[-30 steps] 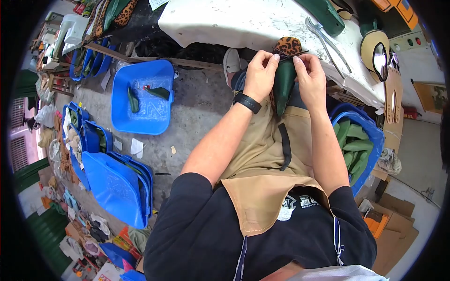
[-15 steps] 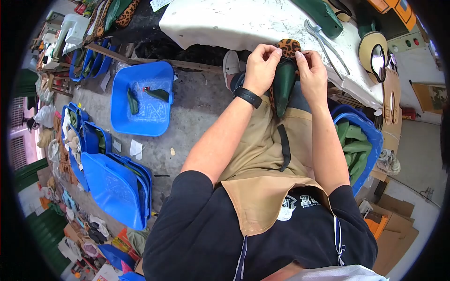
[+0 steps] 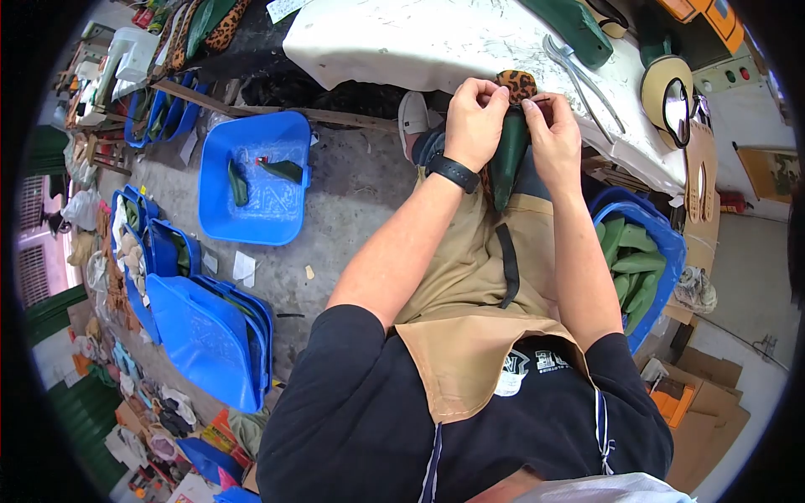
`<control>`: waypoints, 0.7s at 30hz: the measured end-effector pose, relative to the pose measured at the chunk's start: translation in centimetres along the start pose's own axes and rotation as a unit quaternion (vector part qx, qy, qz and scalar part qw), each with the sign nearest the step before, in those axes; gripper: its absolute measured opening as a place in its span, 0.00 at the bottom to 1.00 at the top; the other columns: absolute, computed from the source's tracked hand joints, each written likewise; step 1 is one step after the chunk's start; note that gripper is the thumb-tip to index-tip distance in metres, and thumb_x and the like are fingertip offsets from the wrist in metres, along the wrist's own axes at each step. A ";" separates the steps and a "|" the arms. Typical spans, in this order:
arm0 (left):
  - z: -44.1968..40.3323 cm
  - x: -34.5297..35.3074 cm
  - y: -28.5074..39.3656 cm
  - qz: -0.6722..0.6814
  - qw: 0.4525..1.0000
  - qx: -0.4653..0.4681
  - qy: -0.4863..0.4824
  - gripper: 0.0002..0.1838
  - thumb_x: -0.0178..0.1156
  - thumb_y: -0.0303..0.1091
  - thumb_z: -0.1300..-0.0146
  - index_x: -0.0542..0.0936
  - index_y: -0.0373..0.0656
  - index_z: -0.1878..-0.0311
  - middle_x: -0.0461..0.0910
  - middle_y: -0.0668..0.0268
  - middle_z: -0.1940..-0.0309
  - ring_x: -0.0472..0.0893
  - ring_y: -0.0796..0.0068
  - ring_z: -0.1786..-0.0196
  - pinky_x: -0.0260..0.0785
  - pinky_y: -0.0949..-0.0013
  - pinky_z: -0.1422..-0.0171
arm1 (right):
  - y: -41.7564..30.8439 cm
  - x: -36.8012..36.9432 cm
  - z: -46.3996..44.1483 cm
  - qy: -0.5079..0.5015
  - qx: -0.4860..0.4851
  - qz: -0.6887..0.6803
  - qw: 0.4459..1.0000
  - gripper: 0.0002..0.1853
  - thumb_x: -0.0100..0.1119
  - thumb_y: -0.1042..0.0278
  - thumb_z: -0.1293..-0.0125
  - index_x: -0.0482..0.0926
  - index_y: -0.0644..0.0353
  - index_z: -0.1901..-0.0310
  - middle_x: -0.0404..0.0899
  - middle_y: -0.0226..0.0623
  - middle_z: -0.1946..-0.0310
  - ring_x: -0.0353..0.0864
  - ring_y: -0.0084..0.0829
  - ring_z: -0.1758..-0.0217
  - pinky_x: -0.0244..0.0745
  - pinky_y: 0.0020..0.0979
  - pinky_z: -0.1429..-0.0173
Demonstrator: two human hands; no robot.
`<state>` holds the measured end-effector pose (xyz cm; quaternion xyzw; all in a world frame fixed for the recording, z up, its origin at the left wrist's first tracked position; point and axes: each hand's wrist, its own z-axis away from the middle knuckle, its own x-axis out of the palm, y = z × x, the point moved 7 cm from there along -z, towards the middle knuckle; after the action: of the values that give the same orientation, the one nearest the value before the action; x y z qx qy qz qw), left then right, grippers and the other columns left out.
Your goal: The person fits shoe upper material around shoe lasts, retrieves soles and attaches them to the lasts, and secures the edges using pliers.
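Between my thighs stands a dark green shoe last (image 3: 509, 155), its pointed toe toward my body. A leopard-print piece (image 3: 517, 85) shows at its far end. My left hand (image 3: 476, 124) is on the left of the last, thumb and forefinger pinched at a thin dark strap near the leopard print. On the other side my right hand (image 3: 551, 138) pinches the same strap area, thumb against forefinger. The fingertips partly hide the strap. Beyond them, metal pincers (image 3: 584, 84) lie on the white-covered table (image 3: 386, 38).
A blue basin (image 3: 251, 220) with two green lasts sits on the floor at the left. Stacked blue bins (image 3: 197, 344) stand nearer. At my right is a blue bin (image 3: 671, 260) full of green lasts. A beige sandal (image 3: 667, 88) rests on the table's right.
My left hand has turned and shifted slightly right, closer over the last. My right hand has moved slightly left. Both stay pinched at the strap.
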<state>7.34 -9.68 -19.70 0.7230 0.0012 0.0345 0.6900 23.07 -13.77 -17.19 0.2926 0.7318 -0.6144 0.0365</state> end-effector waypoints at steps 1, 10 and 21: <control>0.1 -0.1 -0.1 0.024 1.000 -0.001 0.009 0.12 0.67 0.37 0.29 0.82 0.34 0.59 0.81 0.65 0.68 0.75 0.76 0.68 0.73 0.72 0.60 | 0.0 0.1 0.1 0.000 -0.002 0.002 1.000 0.08 0.62 0.67 0.23 0.80 0.62 0.51 0.81 0.31 0.64 0.75 0.22 0.64 0.71 0.24 0.58; 1.3 -0.7 -1.4 0.076 0.996 -0.040 -0.015 0.12 0.69 0.36 0.30 0.80 0.35 0.58 0.80 0.65 0.68 0.74 0.77 0.69 0.72 0.72 0.62 | -0.1 0.1 0.3 0.001 -0.009 0.025 1.000 0.08 0.62 0.67 0.24 0.80 0.61 0.51 0.82 0.32 0.63 0.76 0.24 0.63 0.73 0.26 0.57; 1.4 0.2 -1.6 -0.046 0.998 -0.022 -0.024 0.11 0.69 0.32 0.31 0.78 0.35 0.58 0.77 0.64 0.65 0.73 0.74 0.67 0.72 0.71 0.59 | -0.1 0.2 0.9 0.007 -0.004 0.040 0.999 0.09 0.62 0.65 0.23 0.80 0.60 0.49 0.82 0.32 0.62 0.77 0.25 0.61 0.74 0.27 0.56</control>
<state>7.72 -11.00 -21.32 0.7078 0.0168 -0.0146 0.7061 22.59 -14.56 -17.39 0.3257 0.7224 -0.6073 0.0572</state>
